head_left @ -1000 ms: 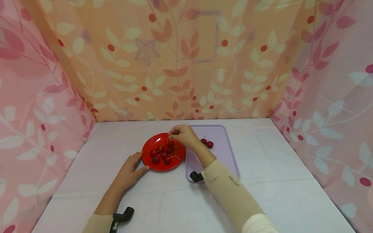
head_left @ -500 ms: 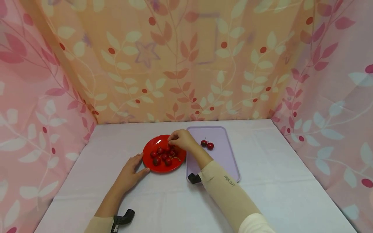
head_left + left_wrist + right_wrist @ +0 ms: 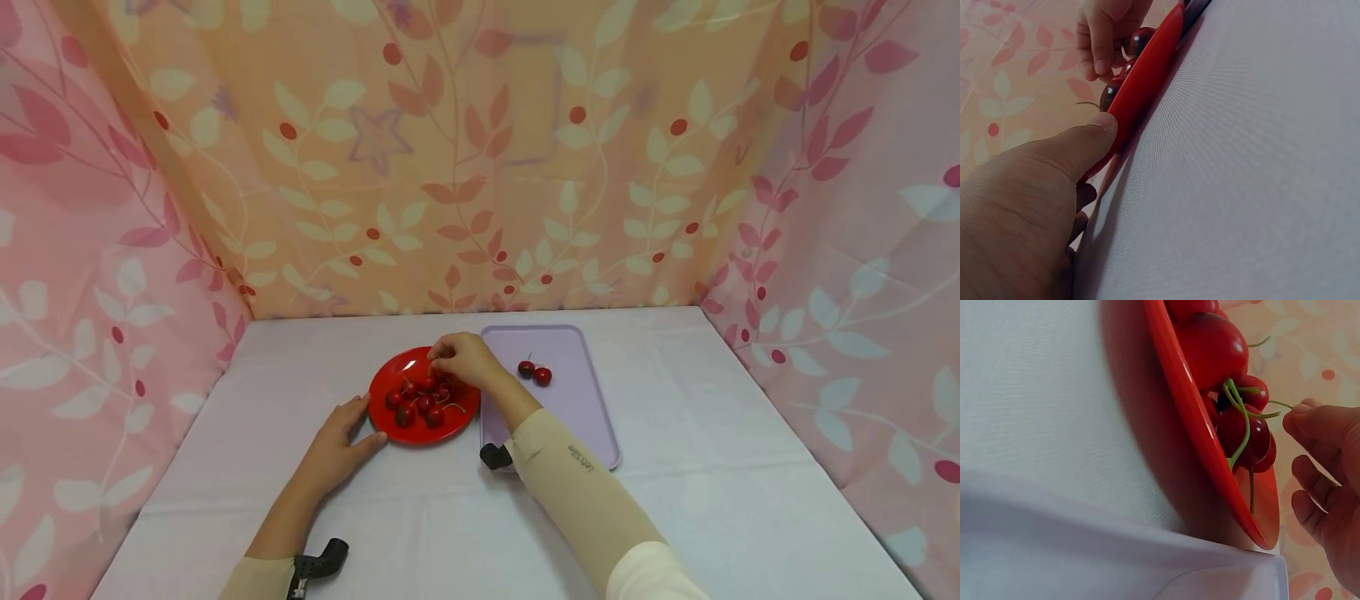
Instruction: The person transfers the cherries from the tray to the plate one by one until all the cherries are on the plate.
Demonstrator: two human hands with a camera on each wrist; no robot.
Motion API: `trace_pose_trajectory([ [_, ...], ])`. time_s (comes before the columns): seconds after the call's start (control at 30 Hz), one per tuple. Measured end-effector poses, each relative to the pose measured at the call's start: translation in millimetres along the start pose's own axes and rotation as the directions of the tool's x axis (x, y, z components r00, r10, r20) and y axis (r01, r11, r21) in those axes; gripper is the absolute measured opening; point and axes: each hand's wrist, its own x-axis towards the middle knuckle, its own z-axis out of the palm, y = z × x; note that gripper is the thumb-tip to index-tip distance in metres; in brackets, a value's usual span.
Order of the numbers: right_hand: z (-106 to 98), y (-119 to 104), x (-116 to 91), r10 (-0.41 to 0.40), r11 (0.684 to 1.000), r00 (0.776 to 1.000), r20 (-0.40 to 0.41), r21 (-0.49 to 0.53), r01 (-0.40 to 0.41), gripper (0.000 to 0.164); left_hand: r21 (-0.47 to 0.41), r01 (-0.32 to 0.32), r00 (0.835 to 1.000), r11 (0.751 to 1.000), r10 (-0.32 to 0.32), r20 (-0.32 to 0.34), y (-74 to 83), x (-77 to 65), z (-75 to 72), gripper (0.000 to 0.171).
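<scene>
A red plate (image 3: 401, 365) carries several red cherries (image 3: 425, 405) with green stems. My right hand (image 3: 471, 360) is over the plate's far right side, its thumb and forefinger pinching a thin cherry stem (image 3: 1281, 404) in the right wrist view; that cherry (image 3: 1256, 392) sits among the others. At the plate's left edge rests my left hand (image 3: 337, 446), thumb and fingers spread along the rim. Its thumb (image 3: 1094, 140) presses on the rim in the left wrist view. A lilac tray (image 3: 558, 417) right of the plate bears two cherries (image 3: 542, 377).
A white cloth (image 3: 697, 433) covers the table. Flower-patterned curtains (image 3: 480, 167) stand at the back and both sides. The tray's left edge lies close against the plate, under my right forearm.
My right hand has lowered slightly toward the cherries on the plate, and the cherry near its fingertips has shifted slightly left. My left hand has stayed at the rim.
</scene>
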Motion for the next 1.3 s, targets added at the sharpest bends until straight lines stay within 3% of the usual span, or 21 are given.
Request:
trace_pose_trajectory([
  [0.3,-4.7,-0.6,1.2,-0.11,0.984,0.987,-0.118,-0.155,0.091,0.017,0.004,-0.007,1.0,1.0,0.007,-0.011,2.8,-0.6,-0.5,0.088],
  [0.73,-33.8,-10.8,-15.0,-0.115,0.981,0.99,-0.084,-0.164,0.1,0.017,0.025,-0.005,1.0,1.0,0.005,-0.014,1.2,-0.9,1.1,0.09],
  [1.3,-84.7,0.9,-37.3,-0.156,0.971,0.981,-0.114,-0.201,0.131,0.016,0.026,-0.029,0.999,0.999,0.029,-0.023,1.4,0.1,1.2,0.087],
])
